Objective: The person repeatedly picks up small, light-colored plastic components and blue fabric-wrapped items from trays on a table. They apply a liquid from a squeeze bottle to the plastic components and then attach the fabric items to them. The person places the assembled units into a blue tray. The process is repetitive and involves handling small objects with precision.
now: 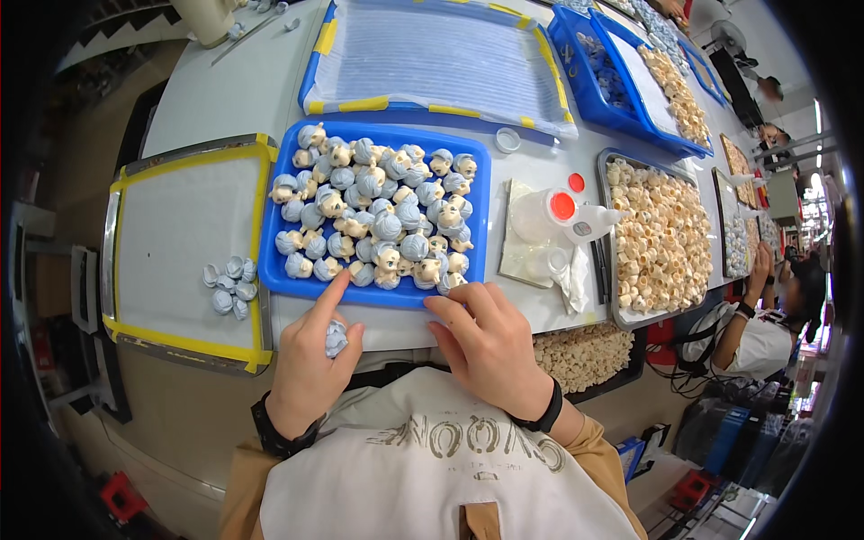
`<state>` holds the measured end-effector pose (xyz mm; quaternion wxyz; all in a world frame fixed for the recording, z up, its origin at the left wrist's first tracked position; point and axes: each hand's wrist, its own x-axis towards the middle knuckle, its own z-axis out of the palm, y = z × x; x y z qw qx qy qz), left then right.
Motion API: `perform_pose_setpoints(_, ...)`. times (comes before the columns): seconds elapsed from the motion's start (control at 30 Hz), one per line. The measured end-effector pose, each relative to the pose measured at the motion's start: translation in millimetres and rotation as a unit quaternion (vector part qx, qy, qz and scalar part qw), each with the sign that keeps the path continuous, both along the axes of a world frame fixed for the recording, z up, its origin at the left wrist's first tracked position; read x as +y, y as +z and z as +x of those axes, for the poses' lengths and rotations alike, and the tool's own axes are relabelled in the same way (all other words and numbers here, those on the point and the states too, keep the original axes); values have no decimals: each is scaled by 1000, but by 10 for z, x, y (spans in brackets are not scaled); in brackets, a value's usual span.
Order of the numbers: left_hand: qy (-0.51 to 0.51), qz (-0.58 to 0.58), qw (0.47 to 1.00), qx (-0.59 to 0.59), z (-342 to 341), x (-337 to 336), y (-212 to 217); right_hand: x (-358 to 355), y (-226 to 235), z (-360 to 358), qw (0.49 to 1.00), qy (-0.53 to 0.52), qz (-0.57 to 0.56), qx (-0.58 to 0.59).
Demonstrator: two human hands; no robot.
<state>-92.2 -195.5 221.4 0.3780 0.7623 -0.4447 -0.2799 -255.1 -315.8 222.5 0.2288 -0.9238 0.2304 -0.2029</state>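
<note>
A blue tray point(375, 299) in front of me is filled with small doll heads point(369, 207) that have cream faces and pale blue hair. My left hand point(310, 364) is at its near left edge, the index finger reaching to the rim by the nearest heads. A pale blue hair piece point(336, 339) sits between that hand's thumb and fingers. My right hand point(490, 342) is at the near right edge, fingers bent, fingertips by the rim. Its thumb and index finger are apart, with nothing visible between them.
At left, a yellow-taped frame point(184, 337) has several blue hair pieces point(232, 286) on it. To the right are white bottles point(540, 216) and a tray of cream parts point(657, 234). A lined blue tray point(432, 63) lies beyond. Another person point(747, 333) sits at far right.
</note>
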Motion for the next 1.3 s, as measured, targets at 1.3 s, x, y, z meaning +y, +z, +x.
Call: perform_pose_setpoints(1.3,-146,-160,823,526,-212,-424,-28,-807,5,-1766,897,-420,33,130)
